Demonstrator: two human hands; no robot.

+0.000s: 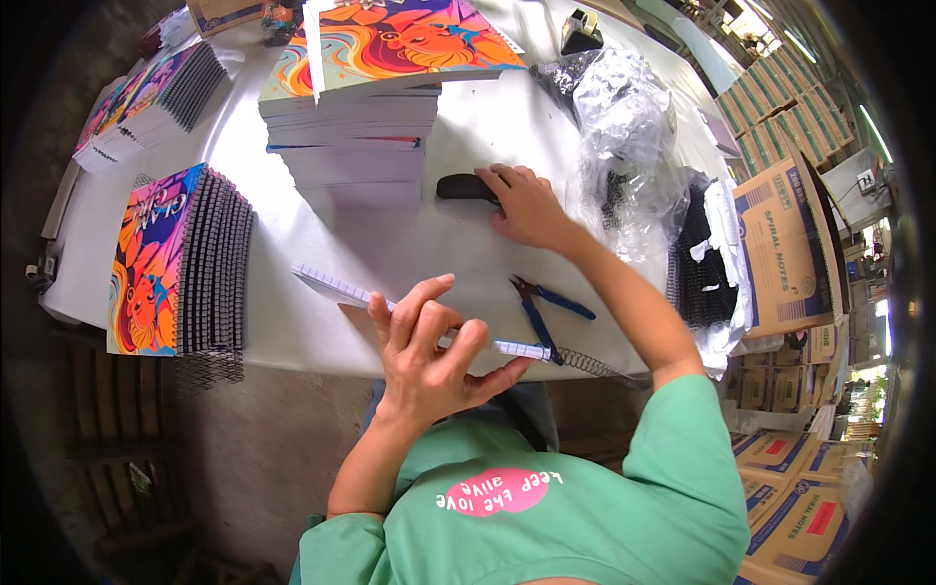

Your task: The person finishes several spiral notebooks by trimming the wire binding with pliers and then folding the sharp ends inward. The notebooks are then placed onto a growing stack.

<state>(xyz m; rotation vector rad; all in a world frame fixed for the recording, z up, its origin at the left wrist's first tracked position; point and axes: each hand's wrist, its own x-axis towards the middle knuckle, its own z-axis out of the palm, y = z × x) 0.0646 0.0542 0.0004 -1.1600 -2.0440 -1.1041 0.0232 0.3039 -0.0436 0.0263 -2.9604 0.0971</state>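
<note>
My left hand (426,349) grips a thin notebook (331,283) stood on its edge near the table's front. From the notebook's right end a loose wire spiral coil (592,366) sticks out. My right hand (529,207) reaches farther across the table, its fingers closed over the right end of a smooth black elongated object (462,187). What kind of object that is, I cannot make out. Blue-handled wire cutters (552,308) lie with jaws apart between my hands and the coil, their lower handle close to the coil.
A tall stack of unbound printed sheets (346,146) stands at the back. Coil-bound notebooks (156,258) are piled at left, with another pile (146,107) behind. Clear plastic wrapping (629,127), black coils (704,263) and an open carton (788,249) occupy the right.
</note>
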